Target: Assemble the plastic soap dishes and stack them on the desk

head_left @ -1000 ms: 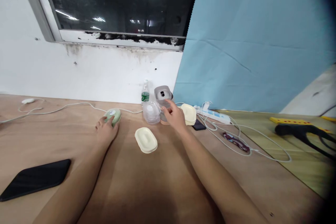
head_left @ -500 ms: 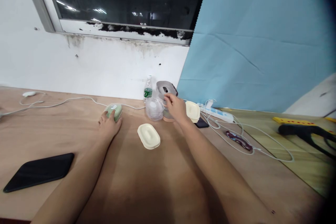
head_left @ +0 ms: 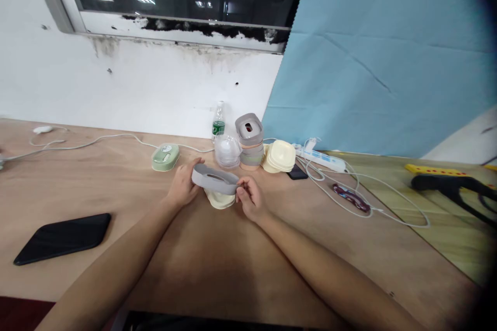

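Between my hands is a grey oval plastic shell (head_left: 215,182) with an opening in its middle. My left hand (head_left: 185,183) grips its left end and my right hand (head_left: 251,198) pinches its right end. The shell is tilted above a cream oval tray (head_left: 219,200), partly hiding it. Beyond my left hand a green oval box (head_left: 165,157) with a round label sits on the table. Behind the shell are stacked clear plastic covers (head_left: 227,151) and a pile of grey, green and peach shells (head_left: 250,137). Stacked cream trays (head_left: 280,156) lie to their right.
A bottle with a green label (head_left: 218,123) stands by the wall. A black phone-like slab (head_left: 64,238) lies at the left, and a dark phone (head_left: 298,172) near the cream trays. A white power strip (head_left: 324,159), loose cables and a dark red patterned item (head_left: 351,198) are at the right.
My left hand has let go of the green box and moved right. My right hand has brought a grey shell from the pile toward me, and both hands now hold it above the cream tray.
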The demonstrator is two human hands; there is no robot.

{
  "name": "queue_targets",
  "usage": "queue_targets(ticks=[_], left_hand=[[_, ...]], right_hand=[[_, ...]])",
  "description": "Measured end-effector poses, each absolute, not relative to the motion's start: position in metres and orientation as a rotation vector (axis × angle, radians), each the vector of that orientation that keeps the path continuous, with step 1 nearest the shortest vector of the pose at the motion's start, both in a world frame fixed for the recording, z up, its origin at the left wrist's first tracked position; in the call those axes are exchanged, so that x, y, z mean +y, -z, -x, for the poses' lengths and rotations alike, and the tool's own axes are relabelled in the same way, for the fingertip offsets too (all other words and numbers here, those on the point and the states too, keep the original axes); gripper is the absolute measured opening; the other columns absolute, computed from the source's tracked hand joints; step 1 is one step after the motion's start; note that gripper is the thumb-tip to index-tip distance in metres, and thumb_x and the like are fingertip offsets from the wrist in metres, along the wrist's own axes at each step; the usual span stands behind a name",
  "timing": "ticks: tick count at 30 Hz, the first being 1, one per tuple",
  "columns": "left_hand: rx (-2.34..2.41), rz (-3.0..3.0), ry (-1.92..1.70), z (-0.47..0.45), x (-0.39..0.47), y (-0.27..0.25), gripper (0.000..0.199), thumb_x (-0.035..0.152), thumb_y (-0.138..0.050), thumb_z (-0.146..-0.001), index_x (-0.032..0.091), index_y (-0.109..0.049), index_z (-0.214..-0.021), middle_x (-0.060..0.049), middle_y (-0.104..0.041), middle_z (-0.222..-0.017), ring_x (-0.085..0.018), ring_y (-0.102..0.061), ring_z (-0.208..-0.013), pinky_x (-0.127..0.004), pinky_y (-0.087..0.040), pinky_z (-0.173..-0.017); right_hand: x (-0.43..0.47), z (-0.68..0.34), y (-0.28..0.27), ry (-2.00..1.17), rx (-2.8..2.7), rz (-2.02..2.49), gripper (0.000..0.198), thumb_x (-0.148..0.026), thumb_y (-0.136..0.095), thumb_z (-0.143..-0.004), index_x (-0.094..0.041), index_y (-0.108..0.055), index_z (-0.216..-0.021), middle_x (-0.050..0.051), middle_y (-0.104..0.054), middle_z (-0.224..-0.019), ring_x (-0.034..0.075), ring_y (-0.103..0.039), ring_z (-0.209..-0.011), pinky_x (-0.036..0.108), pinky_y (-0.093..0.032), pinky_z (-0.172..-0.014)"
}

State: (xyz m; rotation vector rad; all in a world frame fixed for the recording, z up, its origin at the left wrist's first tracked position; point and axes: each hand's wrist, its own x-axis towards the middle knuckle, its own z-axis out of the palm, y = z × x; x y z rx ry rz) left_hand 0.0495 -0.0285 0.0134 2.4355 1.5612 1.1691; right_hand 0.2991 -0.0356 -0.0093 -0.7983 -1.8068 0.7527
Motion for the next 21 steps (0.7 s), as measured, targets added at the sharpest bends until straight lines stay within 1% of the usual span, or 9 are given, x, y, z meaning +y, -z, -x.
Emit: queue_targets(ticks=[2,4,6,9,12,13,16,19,21], left_hand=[[1.563,-2.336,-1.172,-0.052,-0.029,-0.013,0.052,0.029,-0.044,-0.084,0.018,-0.041,-0.134,-0.011,-0.054,-0.132,-0.026,-0.05,-0.12,-0.041,-0.036,-0.102],[1.553,-2.269,-1.154,-0.053,-0.029,-0.013,0.044,0.033,-0.045,-0.086,0.018,-0.048,-0.127,-0.011,-0.059,-0.124,-0.025,-0.055,-0.113,-0.039,-0.041,-0.098],[1.526,-2.227,-1.114,-0.054,-0.029,-0.013,0.045,0.041,-0.042,-0.09,0.017,-0.048,-0.128,-0.011,-0.06,-0.121,-0.026,-0.056,-0.11,-0.039,-0.043,-0.095],[1.423,-2.308,-0.947,-0.057,-0.029,-0.014,0.053,0.048,-0.037,-0.092,0.016,-0.043,-0.134,-0.013,-0.059,-0.123,-0.026,-0.056,-0.111,-0.04,-0.042,-0.095],[1.338,-2.516,-0.644,-0.058,-0.029,-0.015,0.057,0.058,-0.046,-0.085,0.018,-0.053,-0.125,-0.012,-0.062,-0.119,-0.028,-0.056,-0.109,-0.042,-0.04,-0.096],[1.335,-2.579,-0.571,-0.059,-0.029,-0.015,0.059,0.062,-0.049,-0.082,0.02,-0.056,-0.123,-0.012,-0.061,-0.12,-0.029,-0.055,-0.111,-0.043,-0.038,-0.097],[1.453,-2.681,-0.499,-0.063,-0.032,-0.017,0.068,0.07,-0.053,-0.074,0.023,-0.058,-0.122,-0.013,-0.056,-0.127,-0.032,-0.052,-0.115,-0.044,-0.035,-0.098],[1.712,-2.656,-0.487,-0.074,-0.037,-0.018,0.077,0.078,-0.051,-0.069,0.02,-0.061,-0.118,-0.016,-0.061,-0.112,-0.034,-0.058,-0.102,-0.045,-0.038,-0.09],[1.82,-2.64,-0.511,-0.083,-0.042,-0.019,0.079,0.08,-0.051,-0.066,0.018,-0.063,-0.113,-0.017,-0.063,-0.102,-0.033,-0.06,-0.094,-0.045,-0.038,-0.086]], right_hand=[[-0.031,-0.297,0.008,-0.815,-1.756,0.783,0.036,-0.054,-0.052,-0.084,-0.022,-0.046,-0.1,-0.004,-0.051,-0.064,0.012,-0.049,-0.053,0.023,-0.04,-0.049],[-0.027,-0.296,0.006,-0.802,-1.754,0.809,0.039,-0.053,-0.063,-0.077,-0.022,-0.047,-0.095,-0.005,-0.049,-0.064,0.011,-0.046,-0.053,0.022,-0.038,-0.048],[-0.025,-0.296,0.004,-0.737,-1.728,0.873,0.036,-0.049,-0.069,-0.073,-0.021,-0.048,-0.084,-0.006,-0.045,-0.06,0.01,-0.043,-0.052,0.021,-0.036,-0.048],[-0.023,-0.297,0.002,-0.694,-1.585,0.944,0.033,-0.052,-0.061,-0.079,-0.021,-0.048,-0.078,-0.006,-0.043,-0.056,0.01,-0.04,-0.048,0.021,-0.034,-0.046],[-0.019,-0.3,-0.001,-0.699,-1.417,0.977,0.036,-0.057,-0.048,-0.085,-0.021,-0.048,-0.078,-0.005,-0.045,-0.055,0.011,-0.042,-0.046,0.022,-0.034,-0.043],[-0.018,-0.301,-0.003,-0.696,-1.377,0.986,0.038,-0.058,-0.046,-0.086,-0.021,-0.049,-0.076,-0.004,-0.046,-0.054,0.011,-0.042,-0.046,0.023,-0.035,-0.043],[-0.014,-0.303,-0.005,-0.721,-1.302,1.025,0.042,-0.059,-0.044,-0.087,-0.021,-0.049,-0.07,-0.004,-0.047,-0.051,0.012,-0.042,-0.043,0.024,-0.034,-0.041],[-0.011,-0.303,-0.006,-0.763,-1.276,1.071,0.044,-0.059,-0.044,-0.087,-0.021,-0.047,-0.065,-0.004,-0.045,-0.045,0.012,-0.041,-0.04,0.024,-0.032,-0.039],[-0.01,-0.303,-0.006,-0.762,-1.283,1.082,0.045,-0.058,-0.046,-0.086,-0.021,-0.046,-0.062,-0.004,-0.045,-0.044,0.011,-0.041,-0.041,0.024,-0.032,-0.041]])
